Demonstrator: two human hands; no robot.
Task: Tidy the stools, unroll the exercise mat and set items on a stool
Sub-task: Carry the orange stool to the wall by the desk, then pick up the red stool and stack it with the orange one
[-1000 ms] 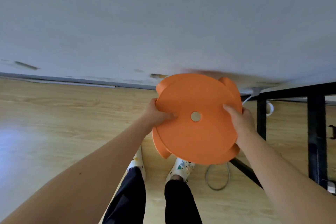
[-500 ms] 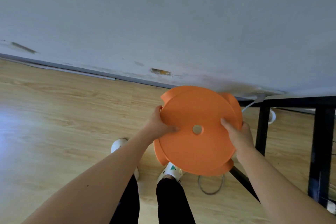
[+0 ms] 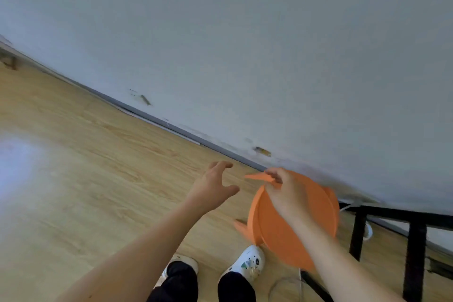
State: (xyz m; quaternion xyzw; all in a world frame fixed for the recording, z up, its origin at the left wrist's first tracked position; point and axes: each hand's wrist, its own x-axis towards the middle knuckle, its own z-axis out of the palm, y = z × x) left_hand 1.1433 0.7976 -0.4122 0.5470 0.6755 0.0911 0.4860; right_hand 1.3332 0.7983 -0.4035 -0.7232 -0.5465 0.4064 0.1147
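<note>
I see my right hand (image 3: 284, 193) gripping the round orange plastic stool (image 3: 318, 206) by its edge; my left hand (image 3: 210, 189) hangs free, fingers (image 3: 221, 165) spread.

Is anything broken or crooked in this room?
The orange stool is tipped up in the air, gripped at its top edge by the right hand alone; the left hand is open beside it. The wall has brownish chipped marks just above the floor.

Soft even daylight, pale glare patch on the wooden floor (image 3: 19, 162) at left, bluish evenly lit wall (image 3: 245, 44), motion blur smearing the orange stool (image 3: 272, 233), whole view tilted, slightly soft throughout.
</note>
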